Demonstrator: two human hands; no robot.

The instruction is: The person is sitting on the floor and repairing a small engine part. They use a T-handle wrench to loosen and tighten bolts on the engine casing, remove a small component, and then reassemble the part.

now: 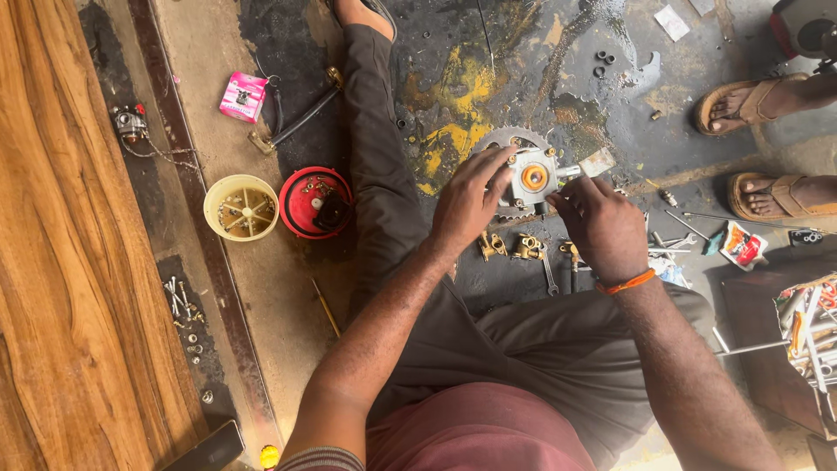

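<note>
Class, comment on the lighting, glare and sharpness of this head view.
Head view: soft, even daylight with faint shadows; wet glare on the dark floor; the sprocket, left hand and right hand are sharp; the frame edges bend slightly.

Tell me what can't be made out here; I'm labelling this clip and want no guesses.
Head view:
- Sprocket: near teeth hidden by left hand and the hub.
- Right hand: fingertips' grip hidden behind the hub.
- Brass fittings: too small to identify.
- Tool tray: cut by right edge.

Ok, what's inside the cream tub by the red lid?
The cream tub holds loose metal pieces, likely screws, over spoke-like ribs on its floor. Its near wall hides part of the bottom, and the pieces are too small to identify.
</note>
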